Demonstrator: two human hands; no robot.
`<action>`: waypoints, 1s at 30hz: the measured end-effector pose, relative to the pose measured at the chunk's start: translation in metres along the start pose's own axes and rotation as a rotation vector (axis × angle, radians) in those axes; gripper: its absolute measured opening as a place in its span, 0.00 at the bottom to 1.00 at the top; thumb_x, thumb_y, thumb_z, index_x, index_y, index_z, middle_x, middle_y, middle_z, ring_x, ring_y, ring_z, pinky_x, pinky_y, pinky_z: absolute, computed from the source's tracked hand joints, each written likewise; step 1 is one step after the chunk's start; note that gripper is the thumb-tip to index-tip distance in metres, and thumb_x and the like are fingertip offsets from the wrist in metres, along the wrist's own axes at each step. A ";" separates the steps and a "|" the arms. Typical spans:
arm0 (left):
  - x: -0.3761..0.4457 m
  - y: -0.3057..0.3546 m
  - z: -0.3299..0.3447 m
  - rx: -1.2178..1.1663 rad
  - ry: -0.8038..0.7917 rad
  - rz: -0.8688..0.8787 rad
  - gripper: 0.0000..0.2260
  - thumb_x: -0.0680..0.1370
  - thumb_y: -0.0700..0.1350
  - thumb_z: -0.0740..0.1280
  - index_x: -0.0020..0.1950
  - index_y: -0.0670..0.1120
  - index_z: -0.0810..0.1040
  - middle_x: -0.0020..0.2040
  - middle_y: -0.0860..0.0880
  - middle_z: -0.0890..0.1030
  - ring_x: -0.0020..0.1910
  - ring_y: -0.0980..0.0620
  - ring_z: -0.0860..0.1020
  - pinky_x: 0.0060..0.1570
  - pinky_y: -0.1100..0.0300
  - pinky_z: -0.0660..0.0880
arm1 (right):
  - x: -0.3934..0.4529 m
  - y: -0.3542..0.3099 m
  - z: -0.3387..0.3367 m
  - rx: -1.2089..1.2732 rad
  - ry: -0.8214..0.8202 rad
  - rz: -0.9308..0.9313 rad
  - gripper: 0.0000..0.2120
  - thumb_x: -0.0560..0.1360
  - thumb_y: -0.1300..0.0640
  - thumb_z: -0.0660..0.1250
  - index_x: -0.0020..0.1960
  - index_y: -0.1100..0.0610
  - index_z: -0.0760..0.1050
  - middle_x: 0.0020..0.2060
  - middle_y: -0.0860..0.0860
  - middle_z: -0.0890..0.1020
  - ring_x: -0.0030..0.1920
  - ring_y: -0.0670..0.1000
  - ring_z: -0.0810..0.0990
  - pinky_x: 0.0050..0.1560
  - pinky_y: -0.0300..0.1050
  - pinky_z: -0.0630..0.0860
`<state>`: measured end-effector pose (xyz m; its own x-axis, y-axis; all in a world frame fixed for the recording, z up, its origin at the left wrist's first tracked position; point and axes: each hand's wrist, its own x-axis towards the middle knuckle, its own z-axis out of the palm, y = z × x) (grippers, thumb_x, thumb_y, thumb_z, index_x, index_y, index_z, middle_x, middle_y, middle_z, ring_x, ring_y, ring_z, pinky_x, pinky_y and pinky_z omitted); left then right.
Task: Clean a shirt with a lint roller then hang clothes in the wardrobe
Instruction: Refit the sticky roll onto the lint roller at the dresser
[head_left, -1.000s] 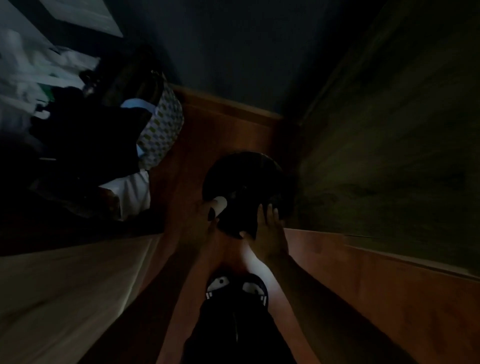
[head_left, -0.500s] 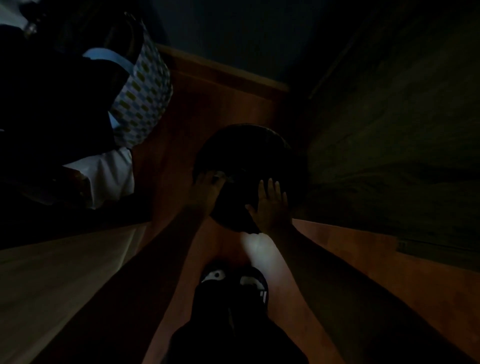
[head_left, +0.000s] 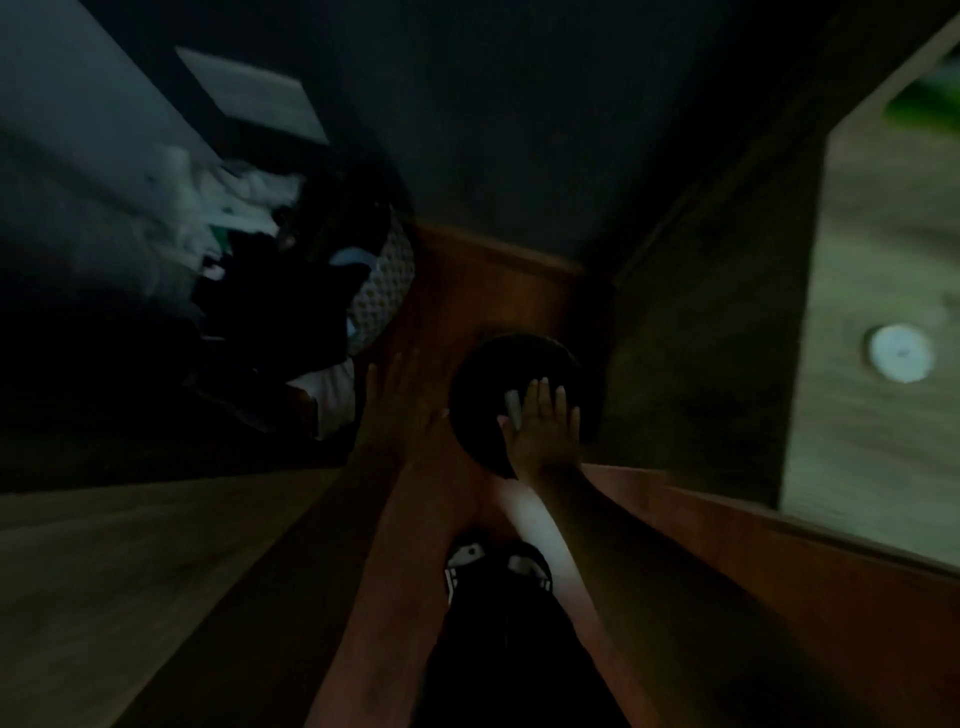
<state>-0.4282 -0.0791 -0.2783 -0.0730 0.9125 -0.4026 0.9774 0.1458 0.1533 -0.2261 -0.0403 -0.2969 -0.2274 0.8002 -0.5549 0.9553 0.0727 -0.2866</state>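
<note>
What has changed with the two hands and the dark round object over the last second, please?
The left hand has let go of the dark round object and moved off to the left, open over the wooden floor. The small white item it was holding now sits under the right hand. The right hand remains flat on the object, and the patterned bag appears unmoved.

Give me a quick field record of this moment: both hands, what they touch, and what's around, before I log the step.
lighting: very dim, blurred
right hand: flat on dark round object, fingers spread; a pale cylindrical item under the fingers, identity unclear
left hand: open, fingers extended, apart from the round object
patterned bag: left of the hands, dark clothes beside it
floor: reddish wood
shoes: below the hands
grip: neither hand closed
</note>
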 end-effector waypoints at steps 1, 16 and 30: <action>-0.011 0.002 -0.031 -0.001 0.030 -0.012 0.29 0.80 0.58 0.51 0.78 0.47 0.55 0.78 0.41 0.55 0.76 0.40 0.56 0.72 0.41 0.41 | -0.014 -0.014 -0.024 0.013 0.000 -0.002 0.34 0.81 0.39 0.45 0.79 0.58 0.41 0.79 0.54 0.45 0.78 0.56 0.41 0.76 0.56 0.41; -0.117 0.150 -0.316 0.041 0.284 0.058 0.30 0.75 0.59 0.53 0.70 0.43 0.72 0.70 0.36 0.71 0.65 0.37 0.74 0.60 0.35 0.70 | -0.190 -0.039 -0.339 -0.080 0.538 -0.220 0.38 0.77 0.35 0.40 0.79 0.57 0.42 0.79 0.54 0.46 0.78 0.56 0.43 0.75 0.53 0.43; -0.070 0.366 -0.284 0.019 0.269 0.196 0.29 0.76 0.55 0.67 0.74 0.44 0.67 0.75 0.37 0.63 0.70 0.38 0.68 0.65 0.33 0.63 | -0.227 0.238 -0.421 -0.139 0.582 0.071 0.34 0.79 0.39 0.53 0.78 0.55 0.48 0.79 0.56 0.48 0.78 0.59 0.44 0.75 0.60 0.46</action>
<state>-0.1216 0.0195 0.0625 0.0693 0.9910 -0.1141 0.9813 -0.0472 0.1866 0.1322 0.0460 0.0892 -0.0592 0.9975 -0.0388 0.9890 0.0533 -0.1376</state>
